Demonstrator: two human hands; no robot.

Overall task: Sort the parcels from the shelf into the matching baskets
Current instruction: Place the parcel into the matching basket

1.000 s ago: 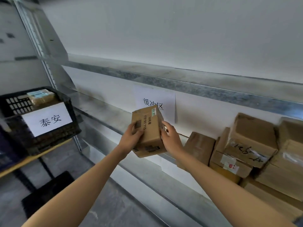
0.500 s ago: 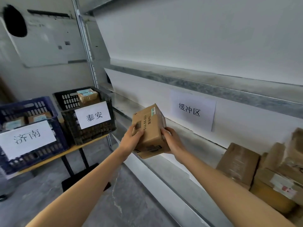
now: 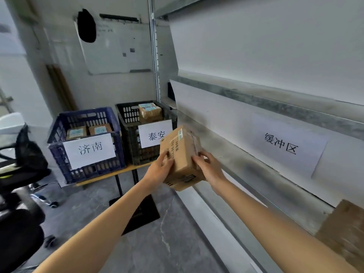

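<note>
Concrete floor (image 3: 177, 243) below, metal shelf (image 3: 226, 160) along the right side. Box (image 3: 182, 154), brown cardboard w/ printed digits and a small green label, is up in mid-air, tilted, betw. both hands, touching neither shelf nor desk. Left hand (image 3: 159, 171) grips its printed side, fingers curled onto that face. Right hand (image 3: 209, 168) grips the opposite side, fingers bent over the taped face.

Just beyond the left hand, partly hidden by the box: black basket (image 3: 130, 146) w/ sign 泰安 (image 3: 151, 134), one parcel (image 3: 150, 112) inside. Left of it, close alongside (can't tell if touching): blue basket (image 3: 57, 154) w/ sign 济南 (image 3: 89, 150), two parcels (image 3: 76, 132) showing. Both baskets sit on a desk (image 3: 110, 175).

Right of the right hand, paper sign 缓冲区 (image 3: 281, 143) on the shelf's back panel. Further right and nearer the camera, a carton (image 3: 342, 233) on the shelf, cut off by the frame edge. Well left of both hands: black chair (image 3: 19, 194). Whiteboard (image 3: 110, 46) on the wall behind the baskets.
</note>
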